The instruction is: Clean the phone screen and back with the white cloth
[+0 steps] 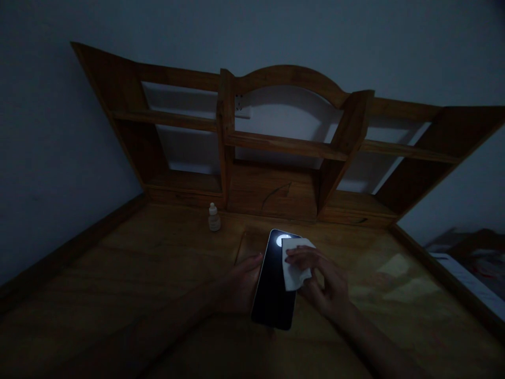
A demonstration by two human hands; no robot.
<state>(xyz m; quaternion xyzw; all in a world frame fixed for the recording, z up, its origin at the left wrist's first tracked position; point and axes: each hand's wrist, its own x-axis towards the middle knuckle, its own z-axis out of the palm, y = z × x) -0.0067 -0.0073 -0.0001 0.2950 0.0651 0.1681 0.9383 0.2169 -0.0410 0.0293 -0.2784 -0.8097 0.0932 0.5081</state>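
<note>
Your left hand [240, 284] cups the left edge of the phone [274, 284] from beneath, fingers curled on it, while your right hand [323, 281] pinches a white wipe [295, 266] flat against the glass. A small capped bottle [214, 217], contents unseen, stands upright on the desk [138, 273] beyond. The phone sits at desk centre, long axis pointing away from you, far end tilted slightly right, reflecting a light.
</note>
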